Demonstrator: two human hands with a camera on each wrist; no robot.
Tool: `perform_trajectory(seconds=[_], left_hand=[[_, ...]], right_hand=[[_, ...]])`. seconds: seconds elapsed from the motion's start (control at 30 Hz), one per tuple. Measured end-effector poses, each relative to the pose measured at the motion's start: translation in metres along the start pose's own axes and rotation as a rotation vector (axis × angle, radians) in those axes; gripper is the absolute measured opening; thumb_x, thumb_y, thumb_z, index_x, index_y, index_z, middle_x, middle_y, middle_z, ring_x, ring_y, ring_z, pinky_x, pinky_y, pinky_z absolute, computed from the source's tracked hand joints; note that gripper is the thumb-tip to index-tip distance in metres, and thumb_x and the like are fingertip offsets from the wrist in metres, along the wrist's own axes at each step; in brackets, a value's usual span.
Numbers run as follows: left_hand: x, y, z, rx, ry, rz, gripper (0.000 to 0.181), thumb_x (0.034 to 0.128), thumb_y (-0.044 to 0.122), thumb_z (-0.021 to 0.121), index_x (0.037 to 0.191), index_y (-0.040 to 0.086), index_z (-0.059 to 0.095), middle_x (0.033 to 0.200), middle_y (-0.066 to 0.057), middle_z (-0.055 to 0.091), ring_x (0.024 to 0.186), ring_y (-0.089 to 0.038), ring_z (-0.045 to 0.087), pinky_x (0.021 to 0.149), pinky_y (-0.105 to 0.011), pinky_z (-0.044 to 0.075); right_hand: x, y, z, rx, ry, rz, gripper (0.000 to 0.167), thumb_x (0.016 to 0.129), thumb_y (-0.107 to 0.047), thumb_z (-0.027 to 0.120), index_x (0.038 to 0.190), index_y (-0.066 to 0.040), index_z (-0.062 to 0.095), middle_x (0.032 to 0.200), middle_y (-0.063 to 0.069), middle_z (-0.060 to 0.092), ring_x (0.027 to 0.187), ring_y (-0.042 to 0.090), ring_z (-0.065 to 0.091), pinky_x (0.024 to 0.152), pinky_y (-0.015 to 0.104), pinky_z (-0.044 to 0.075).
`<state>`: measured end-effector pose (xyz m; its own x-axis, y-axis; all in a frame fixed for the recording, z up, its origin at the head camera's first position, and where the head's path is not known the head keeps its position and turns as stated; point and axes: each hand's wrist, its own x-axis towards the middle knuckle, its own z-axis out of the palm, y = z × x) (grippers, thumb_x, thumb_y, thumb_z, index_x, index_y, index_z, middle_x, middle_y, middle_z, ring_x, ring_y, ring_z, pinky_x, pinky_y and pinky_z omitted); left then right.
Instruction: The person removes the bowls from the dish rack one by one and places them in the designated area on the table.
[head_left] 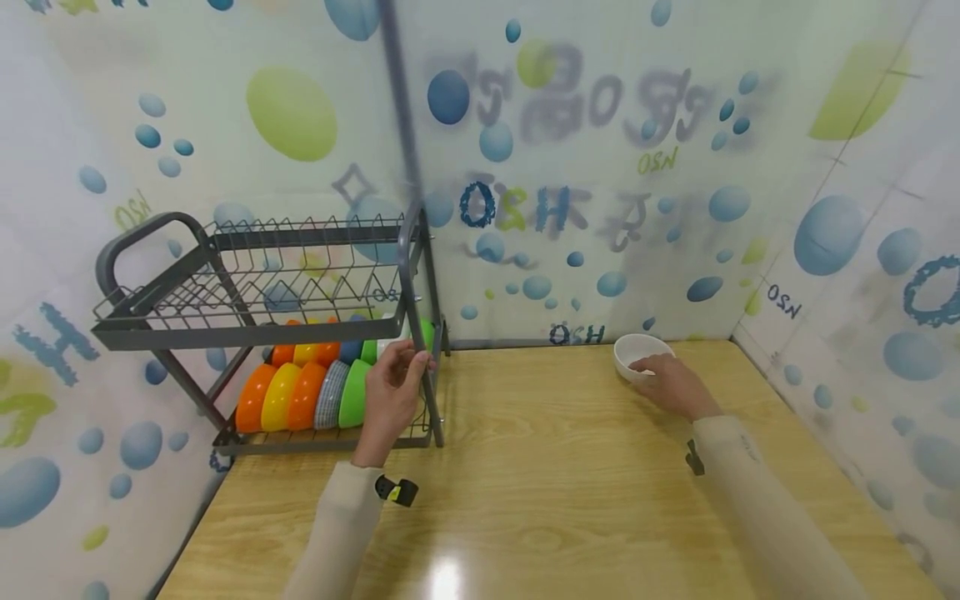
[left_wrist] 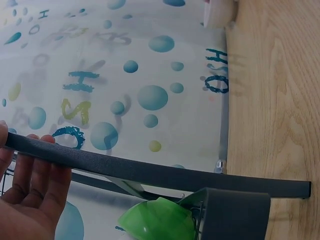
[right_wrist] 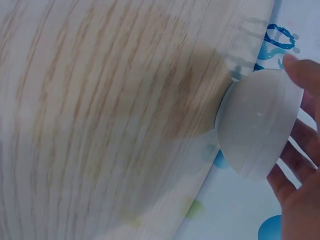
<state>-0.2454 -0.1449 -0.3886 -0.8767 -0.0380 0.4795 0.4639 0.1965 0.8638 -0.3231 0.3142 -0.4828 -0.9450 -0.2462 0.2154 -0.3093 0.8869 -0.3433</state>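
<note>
A white bowl [head_left: 634,353] is at the far right of the table, close to the back wall. My right hand [head_left: 675,385] holds it by the rim; in the right wrist view the bowl [right_wrist: 255,125] is upright, with the thumb at its edge and the fingers on the far side. Whether its foot touches the wood, I cannot tell. At the left stands a dark two-tier dish rack [head_left: 247,335]. Its front right post [left_wrist: 115,165] is gripped by my left hand [head_left: 392,392], thumb on one side and fingers on the other.
On the rack's lower tier, orange, yellow, patterned and green bowls [head_left: 306,396] stand on edge in rows. The upper tier [head_left: 315,279] is a wire shelf. Patterned walls [head_left: 525,167] enclose the wooden table [head_left: 540,467] at the back and sides.
</note>
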Motion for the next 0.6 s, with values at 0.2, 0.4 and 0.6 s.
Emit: perform_trajectory(seconds=[0.2, 0.4, 0.6], left_hand=[[0.0, 0.0, 0.0, 0.004, -0.003, -0.01, 0.026, 0.1055, 0.01, 0.057, 0.121, -0.01, 0.06, 0.106, -0.034, 0.069, 0.098, -0.048, 0.064, 0.081, -0.014, 0.051], [-0.001, 0.0, 0.0, 0.015, 0.007, -0.007, 0.024, 0.1052, 0.01, 0.057, 0.12, -0.009, 0.061, 0.104, -0.032, 0.07, 0.096, -0.046, 0.065, 0.08, -0.014, 0.051], [-0.001, 0.0, 0.001, 0.007, 0.003, 0.01, 0.026, 0.1048, 0.009, 0.058, 0.12, -0.012, 0.06, 0.104, -0.033, 0.069, 0.095, -0.047, 0.064, 0.079, -0.013, 0.051]], right_hand=[[-0.004, 0.001, 0.004, 0.004, 0.046, -0.029, 0.044, 0.092, -0.025, 0.077, 0.129, -0.004, 0.068, 0.127, 0.023, 0.069, 0.116, 0.043, 0.059, 0.101, 0.062, 0.049], [-0.008, -0.007, 0.002, 0.047, 0.109, -0.077, 0.056, 0.09, -0.031, 0.079, 0.138, -0.006, 0.062, 0.137, 0.022, 0.064, 0.125, 0.046, 0.054, 0.107, 0.065, 0.043], [-0.01, -0.022, 0.0, 0.1, 0.131, -0.107, 0.072, 0.089, -0.038, 0.08, 0.148, -0.006, 0.051, 0.149, 0.022, 0.054, 0.136, 0.05, 0.044, 0.11, 0.069, 0.037]])
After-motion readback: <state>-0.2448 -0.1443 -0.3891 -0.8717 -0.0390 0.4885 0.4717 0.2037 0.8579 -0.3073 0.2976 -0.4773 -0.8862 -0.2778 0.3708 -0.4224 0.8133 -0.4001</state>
